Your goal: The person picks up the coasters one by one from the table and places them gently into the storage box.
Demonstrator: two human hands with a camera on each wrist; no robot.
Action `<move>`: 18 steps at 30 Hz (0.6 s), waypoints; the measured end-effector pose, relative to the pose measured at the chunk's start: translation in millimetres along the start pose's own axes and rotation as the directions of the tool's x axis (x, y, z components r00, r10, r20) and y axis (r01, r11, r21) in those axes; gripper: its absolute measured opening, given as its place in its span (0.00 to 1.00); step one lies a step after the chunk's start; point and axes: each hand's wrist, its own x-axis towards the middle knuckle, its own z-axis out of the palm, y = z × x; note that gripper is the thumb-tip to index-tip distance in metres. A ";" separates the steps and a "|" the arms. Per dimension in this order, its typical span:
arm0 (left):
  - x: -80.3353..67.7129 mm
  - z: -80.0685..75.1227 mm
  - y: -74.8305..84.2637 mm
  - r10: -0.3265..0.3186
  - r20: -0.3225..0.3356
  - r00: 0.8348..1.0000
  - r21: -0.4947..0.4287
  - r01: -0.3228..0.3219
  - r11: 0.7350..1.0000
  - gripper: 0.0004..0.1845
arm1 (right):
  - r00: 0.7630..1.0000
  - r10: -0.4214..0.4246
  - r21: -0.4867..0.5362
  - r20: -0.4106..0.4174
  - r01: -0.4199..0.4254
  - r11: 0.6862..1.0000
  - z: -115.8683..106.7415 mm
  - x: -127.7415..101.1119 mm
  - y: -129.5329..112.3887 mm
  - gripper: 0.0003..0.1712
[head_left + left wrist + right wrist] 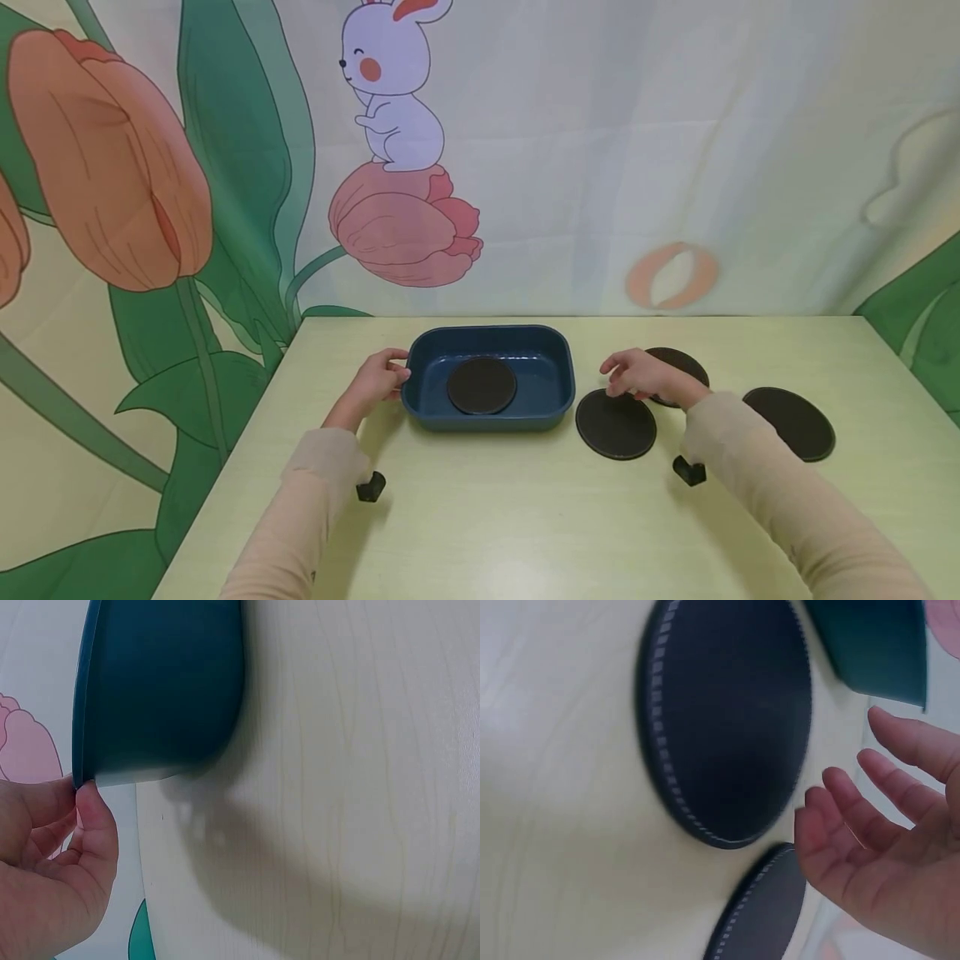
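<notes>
At the back of the table sits a blue rectangular dish (487, 422) with rounded corners. One round black coaster (482, 385) lies flat inside it. My left hand (377, 379) pinches the dish's left rim between thumb and fingers, as the left wrist view shows close up. My right hand (641, 375) hovers with nothing in it, fingers loosely bent, over a stitched black coaster (617, 432) right of the dish. A second loose coaster (684, 365) lies behind that hand, partly covered by it. Farther right is a third coaster (798, 425), partly behind the right sleeve.
A pale wood-grain table (495, 517) carries everything. Behind it hangs a curtain (570, 167) printed with tulips and a rabbit. Small black pieces (371, 487) stick out by both sleeves.
</notes>
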 end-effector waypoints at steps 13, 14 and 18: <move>-0.1 0.0 0.5 -0.004 0.001 1.000 0.003 0.004 1.000 0.21 | 0.996 -0.077 -0.240 -0.047 0.064 0.969 11.9 7.7 7.6 0.21; -0.3 0.2 0.7 -0.005 -0.001 1.000 0.001 0.005 1.000 0.21 | 0.996 -0.071 -0.250 -0.046 0.058 0.967 12.3 8.2 8.2 0.20; -0.4 0.4 0.6 -0.006 -0.003 1.000 0.004 0.006 1.000 0.20 | 0.998 -0.057 -0.283 -0.039 0.044 0.958 13.5 8.8 9.3 0.20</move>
